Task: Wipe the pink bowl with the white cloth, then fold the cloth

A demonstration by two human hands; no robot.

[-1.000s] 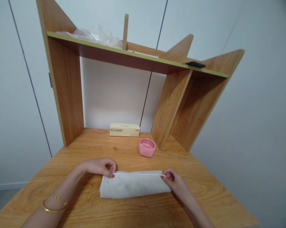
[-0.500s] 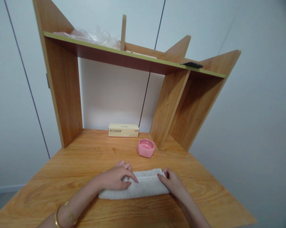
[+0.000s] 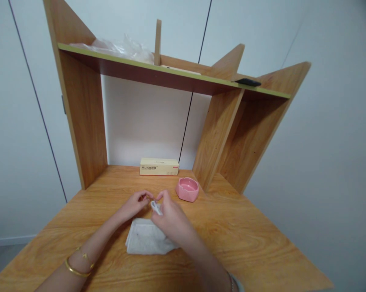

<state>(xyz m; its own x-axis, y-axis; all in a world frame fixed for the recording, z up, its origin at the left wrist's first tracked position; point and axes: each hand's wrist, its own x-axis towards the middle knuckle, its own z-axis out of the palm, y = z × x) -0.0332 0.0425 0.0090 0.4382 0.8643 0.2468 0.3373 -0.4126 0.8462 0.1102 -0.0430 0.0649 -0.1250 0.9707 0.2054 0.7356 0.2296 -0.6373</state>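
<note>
A grey-white cloth (image 3: 148, 239) lies folded on the wooden desk, its right part bent over toward the left. My right hand (image 3: 171, 217) is closed on the cloth's white end, which pokes out between thumb and fingers above the flat part. Just behind the cloth, my left hand (image 3: 137, 205) has its fingers curved and somewhat apart, tips close to the right fingertips. I see nothing held in it. Part of the cloth is hidden under my right hand and wrist.
A pink faceted bowl (image 3: 187, 190) stands behind my right hand. Farther back is a long cream box (image 3: 159, 167) with printed lettering. A wooden shelf unit (image 3: 171, 75) rises over the desk (image 3: 262, 243), with a clear plastic bag (image 3: 125, 48) and a dark flat object (image 3: 247, 82) on top.
My right hand has carried the cloth's right end up and over to the left. My left hand has come off the cloth and moved slightly back and left.
</note>
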